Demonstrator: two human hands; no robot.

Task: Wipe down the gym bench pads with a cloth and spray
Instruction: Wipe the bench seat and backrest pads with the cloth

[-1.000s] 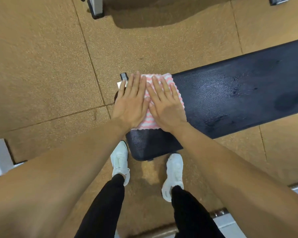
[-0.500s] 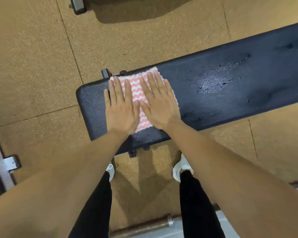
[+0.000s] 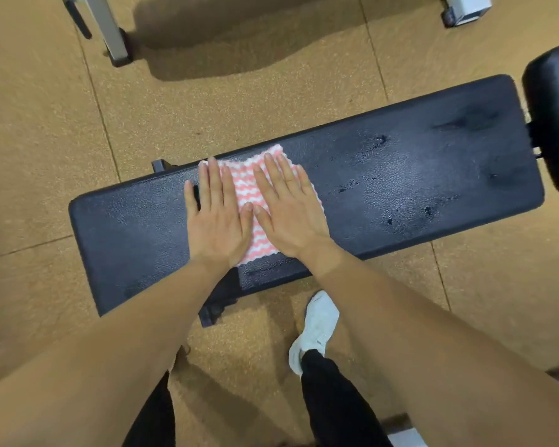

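The pink-and-white cloth is no longer at the left end of the long bench pad, as it is a second back; it now sits near the middle of the frame, roughly a third of the way along, and both hands travel with it toward the right. The bare stretch left of them is, I judge, already wiped; the beaded spray right of centre comes next. The left hand and right hand lie side by side on the cloth, thumbs touching, fingers straight and flat, pressing down and gripping nothing.

Counted: one cloth; two hands; one long pad, plus one second pad at the right edge; one white shoe, the other possibly hidden under the left forearm; no spray bottle in view.
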